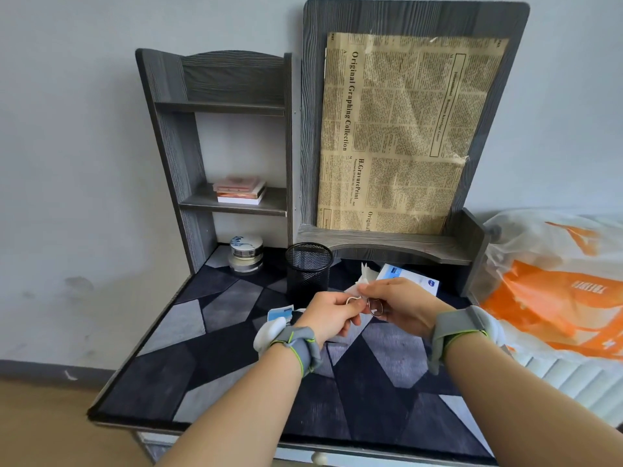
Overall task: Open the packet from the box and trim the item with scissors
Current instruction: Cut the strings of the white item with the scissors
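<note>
White item (365,281), 1, pinched between 2 hands (332,315) (406,306), right holding 1 scissors (376,308).

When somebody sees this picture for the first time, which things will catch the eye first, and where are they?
First, at the centre above the grey patterned desk mat, the left hand pinches a white item and the right hand holds small metal scissors close to it. Behind them, a large brown newspaper-print sheet covers the desk's back panel. At the right edge lies an orange and white plastic bag.
</note>
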`<action>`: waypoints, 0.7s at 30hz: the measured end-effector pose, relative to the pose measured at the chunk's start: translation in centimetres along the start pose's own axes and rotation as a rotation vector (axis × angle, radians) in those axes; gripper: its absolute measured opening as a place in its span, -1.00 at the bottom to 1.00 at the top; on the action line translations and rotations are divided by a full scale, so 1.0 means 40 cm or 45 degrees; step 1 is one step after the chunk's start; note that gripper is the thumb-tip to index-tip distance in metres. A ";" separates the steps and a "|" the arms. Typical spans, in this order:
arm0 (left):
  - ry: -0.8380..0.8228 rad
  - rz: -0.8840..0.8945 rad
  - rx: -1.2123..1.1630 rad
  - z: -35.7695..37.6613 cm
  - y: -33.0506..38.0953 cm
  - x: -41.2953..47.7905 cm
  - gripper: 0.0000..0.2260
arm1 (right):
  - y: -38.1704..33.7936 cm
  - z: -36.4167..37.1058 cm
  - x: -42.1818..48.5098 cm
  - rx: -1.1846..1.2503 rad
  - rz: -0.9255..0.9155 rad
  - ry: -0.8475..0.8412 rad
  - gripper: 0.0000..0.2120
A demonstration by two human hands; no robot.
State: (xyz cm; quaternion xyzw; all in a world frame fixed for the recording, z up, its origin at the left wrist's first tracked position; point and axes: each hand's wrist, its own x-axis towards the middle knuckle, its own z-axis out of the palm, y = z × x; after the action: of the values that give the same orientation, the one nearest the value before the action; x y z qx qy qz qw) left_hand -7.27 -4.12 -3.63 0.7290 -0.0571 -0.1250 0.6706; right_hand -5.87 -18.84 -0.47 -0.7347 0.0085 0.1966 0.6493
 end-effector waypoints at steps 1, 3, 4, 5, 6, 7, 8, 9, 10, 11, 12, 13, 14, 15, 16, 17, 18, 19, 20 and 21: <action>-0.008 -0.004 -0.002 0.000 0.000 0.002 -0.79 | -0.002 0.001 -0.002 0.009 -0.024 0.000 -0.80; -0.031 -0.012 -0.026 0.000 0.004 0.002 -0.78 | -0.001 0.002 0.000 0.080 -0.058 0.036 -0.85; -0.043 -0.014 -0.045 0.001 0.005 0.002 -0.78 | 0.000 0.003 0.003 0.134 -0.068 0.072 -0.86; -0.051 -0.013 -0.054 0.001 0.007 0.001 -0.78 | 0.000 0.003 0.007 0.187 -0.072 0.124 -0.85; -0.056 -0.009 -0.051 0.004 0.010 0.001 -0.79 | 0.002 0.000 0.012 0.228 -0.077 0.185 -0.83; -0.052 -0.002 -0.049 0.004 0.011 0.001 -0.79 | 0.002 -0.001 0.016 0.253 -0.082 0.229 -0.82; -0.043 0.006 -0.050 0.004 0.011 0.003 -0.80 | 0.000 -0.001 0.017 0.260 -0.085 0.242 -0.83; -0.032 0.012 -0.060 0.003 0.011 0.005 -0.81 | -0.003 -0.001 0.016 0.247 -0.076 0.224 -0.86; -0.020 0.014 -0.082 0.002 0.009 0.007 -0.81 | -0.005 0.000 0.014 0.207 -0.052 0.185 -0.90; -0.008 0.010 -0.112 -0.002 0.006 0.009 -0.83 | -0.008 0.002 0.010 0.146 -0.018 0.142 -0.89; -0.003 0.003 -0.145 -0.002 0.003 0.011 -0.84 | -0.009 0.000 0.007 0.081 0.016 0.118 -0.86; 0.004 -0.005 -0.175 -0.003 0.000 0.010 -0.86 | -0.011 -0.001 0.004 0.042 0.039 0.108 -0.85; 0.012 -0.012 -0.202 -0.004 -0.002 0.010 -0.87 | -0.011 -0.003 0.005 0.028 0.049 0.115 -0.85; 0.016 -0.015 -0.226 -0.004 -0.003 0.009 -0.88 | -0.011 -0.004 0.005 0.037 0.047 0.134 -0.85; 0.019 -0.018 -0.242 -0.002 -0.002 0.009 -0.88 | -0.011 -0.004 0.006 0.068 0.038 0.163 -0.84; 0.022 -0.018 -0.246 -0.005 0.001 0.009 -0.88 | -0.011 -0.001 0.009 0.123 0.025 0.196 -0.85; 0.018 -0.018 -0.235 -0.006 0.006 0.009 -0.88 | -0.010 0.001 0.012 0.185 0.007 0.236 -0.89; 0.008 -0.020 -0.215 -0.008 0.010 0.008 -0.88 | -0.011 0.002 0.015 0.236 -0.015 0.280 -0.90; -0.003 -0.022 -0.191 -0.009 0.012 0.007 -0.88 | -0.011 0.000 0.018 0.264 -0.034 0.322 -0.87; -0.012 -0.022 -0.158 -0.014 0.013 0.006 -0.88 | -0.013 0.000 0.022 0.281 -0.048 0.359 -0.87</action>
State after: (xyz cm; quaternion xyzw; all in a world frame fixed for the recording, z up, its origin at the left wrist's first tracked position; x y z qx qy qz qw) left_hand -6.87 -3.70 -3.11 0.6859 -0.0460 -0.1374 0.7131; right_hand -4.94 -18.54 -0.24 -0.6793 0.1070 0.0773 0.7219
